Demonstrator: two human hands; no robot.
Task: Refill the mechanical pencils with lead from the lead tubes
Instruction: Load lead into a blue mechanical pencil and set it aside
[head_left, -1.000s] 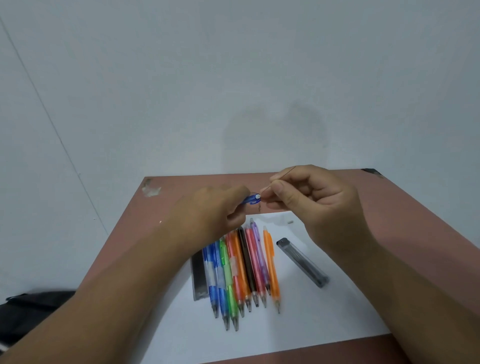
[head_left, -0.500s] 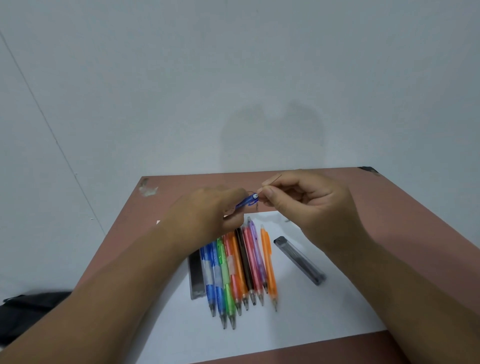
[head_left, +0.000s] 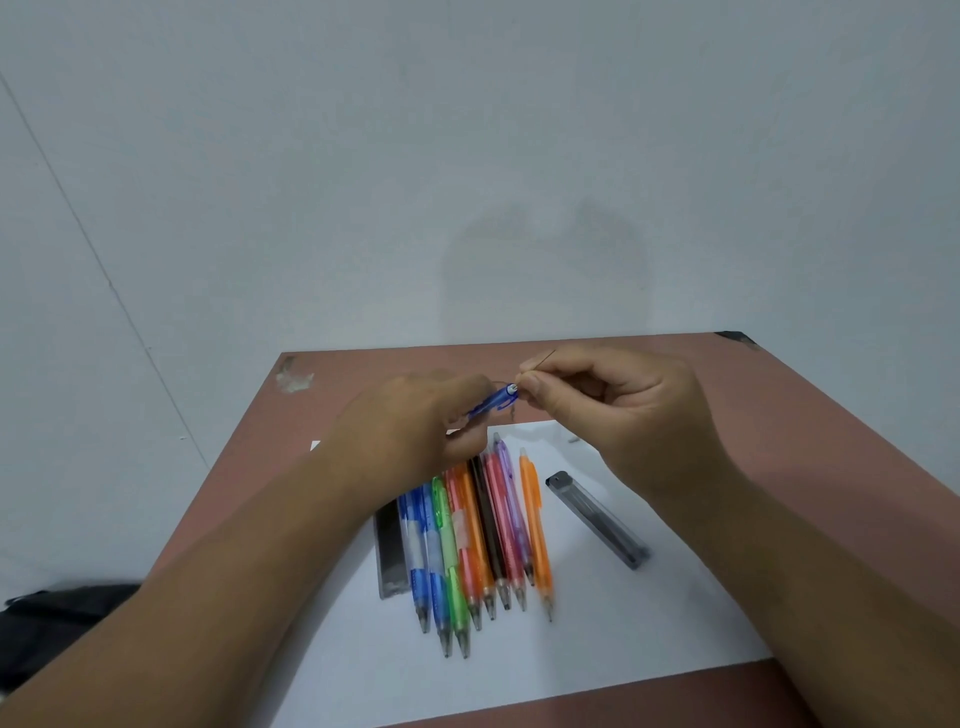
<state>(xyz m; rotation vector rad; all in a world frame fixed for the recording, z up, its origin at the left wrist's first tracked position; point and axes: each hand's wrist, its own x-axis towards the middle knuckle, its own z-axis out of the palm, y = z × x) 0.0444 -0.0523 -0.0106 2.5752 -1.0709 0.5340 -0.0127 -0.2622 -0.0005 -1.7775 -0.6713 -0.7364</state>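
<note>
- Above the counter (head_left: 363, 374), head view: the left hand (head_left: 415, 431) grips a translucent blue mechanical pencil (head_left: 496, 401), its open end toward the right hand (head_left: 623, 410), which pinches a thin lead (head_left: 543, 358) at that end.
- Below, on white paper (head_left: 649, 623), slim plastic pencils (head_left: 483, 535) lie side by side, tips nearest the camera.
- A clear rectangular lead tube (head_left: 597, 519) lies to their right with dark leads inside; a second tube (head_left: 390, 556) lies to their left.

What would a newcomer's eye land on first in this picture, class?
First, the two hands meeting above the table: the left hand grips a blue translucent mechanical pencil, while the right hand pinches a thin dark lead at its open end. Next, the fan of coloured plastic pencils on the white paper sheet below, flanked by two grey lead tubes.
</note>
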